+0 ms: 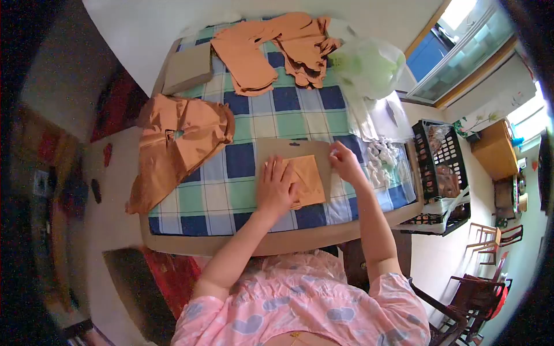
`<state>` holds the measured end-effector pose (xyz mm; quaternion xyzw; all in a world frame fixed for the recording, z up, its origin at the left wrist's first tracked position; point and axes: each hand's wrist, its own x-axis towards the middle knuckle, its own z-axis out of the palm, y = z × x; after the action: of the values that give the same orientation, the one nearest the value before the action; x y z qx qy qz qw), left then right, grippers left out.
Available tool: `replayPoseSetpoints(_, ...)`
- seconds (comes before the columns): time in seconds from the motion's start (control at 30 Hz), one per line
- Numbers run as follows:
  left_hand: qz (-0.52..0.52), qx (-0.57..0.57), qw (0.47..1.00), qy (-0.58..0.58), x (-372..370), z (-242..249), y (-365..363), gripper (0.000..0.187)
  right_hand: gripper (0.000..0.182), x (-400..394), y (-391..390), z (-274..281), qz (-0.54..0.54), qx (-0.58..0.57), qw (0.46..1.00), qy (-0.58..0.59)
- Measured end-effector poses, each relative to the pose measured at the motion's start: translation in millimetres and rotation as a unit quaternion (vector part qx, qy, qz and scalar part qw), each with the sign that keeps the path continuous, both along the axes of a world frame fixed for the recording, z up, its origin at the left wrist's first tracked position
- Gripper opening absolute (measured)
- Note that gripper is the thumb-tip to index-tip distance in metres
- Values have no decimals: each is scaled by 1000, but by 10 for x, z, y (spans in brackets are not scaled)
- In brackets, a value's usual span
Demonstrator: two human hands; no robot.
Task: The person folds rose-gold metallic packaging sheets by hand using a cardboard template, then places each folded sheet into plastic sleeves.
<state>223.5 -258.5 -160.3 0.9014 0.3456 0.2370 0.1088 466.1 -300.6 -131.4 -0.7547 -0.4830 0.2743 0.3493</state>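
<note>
The left hand (276, 187) lies flat, fingers spread, pressing a folded square of orange fabric (306, 180) onto a tan cardboard sheet (291, 149) on the blue, green and white checked tablecloth (254, 109). The hand hides the fabric's left edge. The right hand (345, 163) is at the cardboard's right edge with fingers curled; what they pinch cannot be made out.

It was a home room used for handwork, shown by the checked tablecloth (277, 115), wooden chairs (490, 239), window (461, 46) and plastic basket (441, 173).
</note>
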Motion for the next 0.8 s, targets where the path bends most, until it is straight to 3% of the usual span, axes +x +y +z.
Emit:
replayPoseSetpoints(0.07,6,3,1000,-10,-4,31,41,58,25,-29,-60,-14,-1,-53,998,31)
replayPoseSetpoints(0.17,1,6,1000,-15,40,10,159,58,28,-370,-86,117,-76,158,951,-253)
replayPoseSetpoints(0.2,-3,6,1000,-14,60,-1,205,58,38,-440,-101,169,-24,127,972,-198)
replayPoseSetpoints(0.3,-54,-7,999,-3,65,2,313,59,44,-730,-42,77,92,195,927,-306)
replayPoseSetpoints(0.4,-67,-58,993,-73,61,-23,410,55,48,-914,2,-182,75,135,937,-314)
replayPoseSetpoints(0.5,12,-21,994,-105,-196,-86,493,54,47,-928,-10,-184,73,123,939,-314)
replayPoseSetpoints(0.6,33,-50,998,-8,-495,91,236,53,46,-885,-13,-159,95,127,930,-332)
replayPoseSetpoints(0.8,27,-42,999,-1,-616,309,-249,49,45,-827,-79,-1,132,136,927,-324)
